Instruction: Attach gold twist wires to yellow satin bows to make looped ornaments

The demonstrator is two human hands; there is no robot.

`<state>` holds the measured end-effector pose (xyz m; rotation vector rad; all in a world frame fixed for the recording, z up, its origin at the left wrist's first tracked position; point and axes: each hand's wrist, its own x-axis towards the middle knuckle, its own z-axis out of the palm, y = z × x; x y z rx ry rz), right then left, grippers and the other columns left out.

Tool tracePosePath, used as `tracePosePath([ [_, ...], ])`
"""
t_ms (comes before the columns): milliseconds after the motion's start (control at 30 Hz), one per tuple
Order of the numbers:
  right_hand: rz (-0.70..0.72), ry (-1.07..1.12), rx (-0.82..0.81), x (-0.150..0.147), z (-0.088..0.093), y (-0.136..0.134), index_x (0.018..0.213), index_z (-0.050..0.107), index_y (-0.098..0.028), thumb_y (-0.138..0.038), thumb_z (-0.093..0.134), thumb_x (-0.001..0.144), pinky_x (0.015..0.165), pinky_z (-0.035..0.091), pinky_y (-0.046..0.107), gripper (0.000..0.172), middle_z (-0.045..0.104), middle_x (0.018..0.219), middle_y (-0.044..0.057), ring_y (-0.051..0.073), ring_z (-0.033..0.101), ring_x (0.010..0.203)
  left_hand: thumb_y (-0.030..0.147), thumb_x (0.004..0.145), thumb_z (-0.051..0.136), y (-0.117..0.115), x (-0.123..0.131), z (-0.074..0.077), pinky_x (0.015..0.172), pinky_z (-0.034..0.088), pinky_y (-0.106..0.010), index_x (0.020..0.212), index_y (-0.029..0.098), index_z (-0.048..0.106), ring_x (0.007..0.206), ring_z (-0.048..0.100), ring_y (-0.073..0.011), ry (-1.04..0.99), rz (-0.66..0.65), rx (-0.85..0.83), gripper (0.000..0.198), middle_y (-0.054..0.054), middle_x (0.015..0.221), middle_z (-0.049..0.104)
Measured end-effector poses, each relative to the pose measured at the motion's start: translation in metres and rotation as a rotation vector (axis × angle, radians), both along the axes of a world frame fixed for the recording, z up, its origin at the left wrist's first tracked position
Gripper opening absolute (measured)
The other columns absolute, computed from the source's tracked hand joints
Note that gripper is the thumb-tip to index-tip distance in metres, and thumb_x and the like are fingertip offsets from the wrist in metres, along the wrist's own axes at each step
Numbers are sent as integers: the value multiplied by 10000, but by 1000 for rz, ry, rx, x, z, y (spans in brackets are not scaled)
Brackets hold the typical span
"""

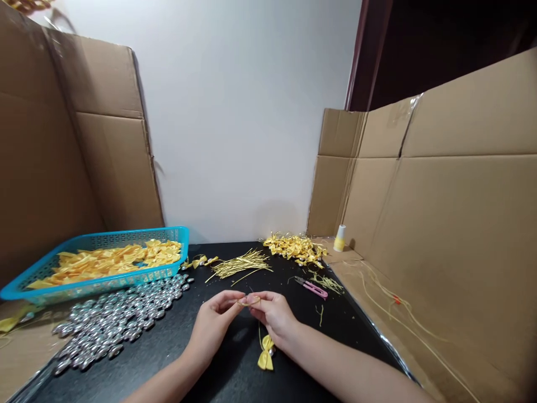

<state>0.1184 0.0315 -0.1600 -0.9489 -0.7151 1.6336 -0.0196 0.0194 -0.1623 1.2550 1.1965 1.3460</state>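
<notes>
My left hand (218, 320) and my right hand (274, 314) meet above the black tabletop, fingertips almost touching. Both are closed in a pinch on a thin yellow cord (254, 303), which bends between the fingertips. Beneath my right hand, a yellow satin bow (265, 354) with a silver bead at its side lies near a strand running up toward the fingers. The fingers hide part of the cord, and I cannot make out any knot.
Left stands a blue plastic basket (184, 254) of yellow bows, with many silver beads (121, 319) before it. Gold ties (243, 264), a pile of beaded bows (296, 247), pink thread snips (312, 287) and a thread spool (339, 239) lie beyond. Cardboard walls (453, 224) flank the table.
</notes>
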Motion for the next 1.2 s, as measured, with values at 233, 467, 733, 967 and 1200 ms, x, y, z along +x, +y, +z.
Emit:
tracePosePath([
  [233, -26, -55, 52, 1, 2, -1, 586, 738, -135, -368, 919, 273, 616, 456, 229, 431, 719, 636, 55, 102, 595, 571, 435, 544, 811, -1, 0, 4, 774, 537, -297, 741, 183, 723, 812, 705, -253, -2, 2, 1, 331, -65, 786, 765],
  [467, 13, -207, 283, -1, -1, -2, 668, 777, -151, -429, 895, 398, 661, 482, 281, 405, 730, 665, 69, 157, 618, 623, 447, 564, 781, 1, -2, 5, 720, 543, -296, 752, 168, 699, 746, 700, -240, 43, 40, 45, 347, -51, 734, 749],
  [733, -133, -418, 575, 1, -10, 4, 693, 766, -137, -411, 767, 661, 626, 507, 297, 275, 708, 709, 90, 192, 651, 646, 427, 574, 745, 0, -1, 8, 701, 548, -299, 746, 168, 688, 737, 702, -241, 67, 91, 115, 316, -50, 721, 746],
  [967, -118, -334, 437, 0, -9, 5, 725, 776, -121, -497, 825, 537, 605, 522, 305, 423, 730, 683, 103, 183, 647, 587, 427, 700, 681, -1, -1, 2, 717, 543, -311, 816, 170, 684, 746, 706, -231, 183, 72, 204, 281, -55, 768, 755],
  [1200, -94, -194, 313, 0, 2, 0, 691, 783, -149, -534, 861, 411, 641, 544, 296, 483, 749, 711, 96, 161, 648, 606, 403, 780, 620, -7, 0, 4, 734, 542, -325, 821, 194, 701, 752, 703, -221, 370, 130, 316, 228, -38, 792, 754],
])
